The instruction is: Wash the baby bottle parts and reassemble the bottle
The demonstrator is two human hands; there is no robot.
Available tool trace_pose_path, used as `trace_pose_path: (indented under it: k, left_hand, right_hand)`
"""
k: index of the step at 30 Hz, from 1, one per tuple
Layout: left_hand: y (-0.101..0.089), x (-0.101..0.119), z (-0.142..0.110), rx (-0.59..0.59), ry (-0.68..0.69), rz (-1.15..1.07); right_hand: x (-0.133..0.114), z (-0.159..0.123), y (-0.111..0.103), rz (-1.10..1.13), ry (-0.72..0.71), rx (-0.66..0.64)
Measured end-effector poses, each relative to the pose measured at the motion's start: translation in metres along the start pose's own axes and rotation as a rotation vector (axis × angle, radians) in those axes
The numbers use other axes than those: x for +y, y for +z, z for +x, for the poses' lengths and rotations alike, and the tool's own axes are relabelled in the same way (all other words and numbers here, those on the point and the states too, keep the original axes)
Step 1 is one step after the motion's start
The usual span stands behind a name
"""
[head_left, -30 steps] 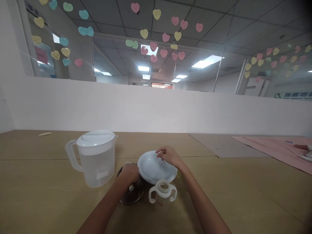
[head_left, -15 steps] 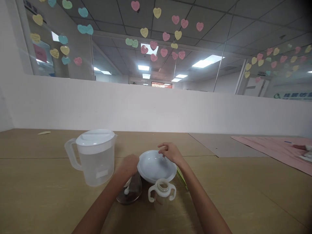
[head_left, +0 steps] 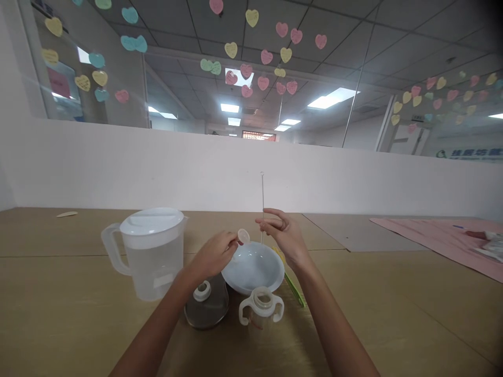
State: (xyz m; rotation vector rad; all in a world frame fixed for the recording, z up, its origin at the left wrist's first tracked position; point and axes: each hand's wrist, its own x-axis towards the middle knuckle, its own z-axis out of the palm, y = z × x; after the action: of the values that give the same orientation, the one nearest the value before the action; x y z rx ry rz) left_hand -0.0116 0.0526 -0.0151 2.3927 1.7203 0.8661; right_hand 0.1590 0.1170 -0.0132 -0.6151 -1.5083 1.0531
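Observation:
My left hand (head_left: 216, 252) pinches a small translucent round piece (head_left: 243, 236) above the left rim of a white bowl (head_left: 252, 269). Over the bowl's far right side, my right hand (head_left: 283, 234) holds a thin wire rod (head_left: 263, 193) upright between thumb and fingers; a tiny loop tops it. In front of the bowl stands a clear bottle (head_left: 262, 311) with two white handles and an open neck. A white ring (head_left: 201, 291) lies on a dark, shiny tray (head_left: 210, 310) below my left forearm. Beside my right forearm lies a green and yellow long-handled tool (head_left: 293, 289), partly hidden.
A lidded clear pitcher (head_left: 157, 262) of water stands at the left. A flat pale sliver (head_left: 67, 214) lies near the wall. At the far right, another person's hand (head_left: 476, 234) rests over a pink cloth (head_left: 428, 235), near a blue pen (head_left: 458, 227).
My left hand has risen from the tray toward the bowl, bringing up the translucent piece. My right hand has lifted and now holds the wire rod upright. The white ring on the tray is now uncovered.

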Motion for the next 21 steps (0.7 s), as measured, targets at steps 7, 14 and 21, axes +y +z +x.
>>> trace_pose_path:
  k: [7,14,21]
  left_hand:
    - [0.016,0.005,0.005,0.036,0.066,-0.254]
    - [0.023,0.001,0.007,0.091,0.102,-0.358]
    - [0.02,0.007,0.006,0.118,0.147,-0.437]
  right_hand:
    - [-0.028,-0.018,0.008,0.11,-0.212,0.097]
    - [-0.017,-0.015,0.014,0.052,-0.253,-0.003]
    - [-0.012,-0.014,0.014,0.011,-0.267,-0.033]
